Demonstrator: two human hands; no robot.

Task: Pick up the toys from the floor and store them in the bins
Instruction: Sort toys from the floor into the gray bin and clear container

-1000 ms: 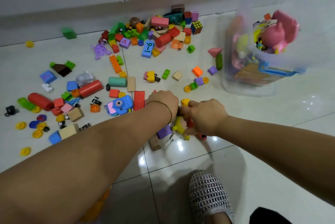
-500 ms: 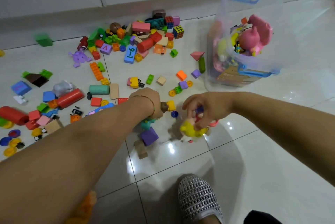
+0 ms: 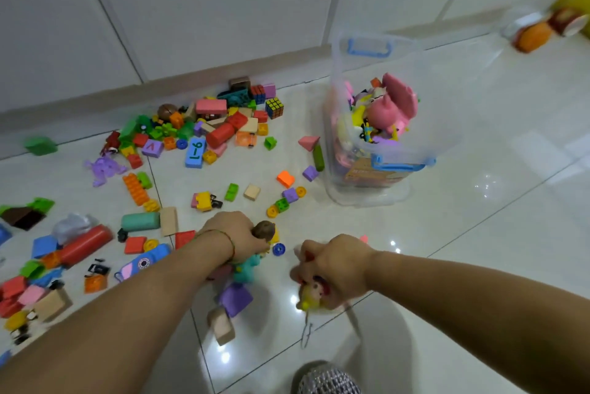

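The right hand [image 3: 332, 266] is closed in a fist round a yellow toy [image 3: 307, 300] with red bits. The toy is blurred, and it sits low over the floor [image 3: 463, 234], in front of the bin [image 3: 367, 198] and a little to its left. The left hand [image 3: 236, 237] is further left of the bin, its fingers curled round a brown-headed figure [image 3: 263, 229]. A teal toy [image 3: 247, 266] shows just under that wrist; whether the hand holds it too cannot be told. A blue ring [image 3: 278, 249] lies on the floor between the two hands.

The bin is clear plastic with a blue handle [image 3: 368, 47] at its far rim, and it stands upright on the floor. It is already heaped with toys, a pink toy [image 3: 394, 106] on top.

Left of the bin, loose toys cover the floor:
- An orange block [image 3: 285, 178] lies near the bin's base.
- A puzzle cube [image 3: 274, 107] and a blue number block [image 3: 195, 152] lie further left, towards the wall.
- A red cylinder [image 3: 86, 243] lies far to the left.

Nearer the person than the bin, below the left forearm, lie a purple block [image 3: 235, 298] and a wooden block [image 3: 222, 326]. A grey woven slipper [image 3: 325, 381] shows at the bottom edge.
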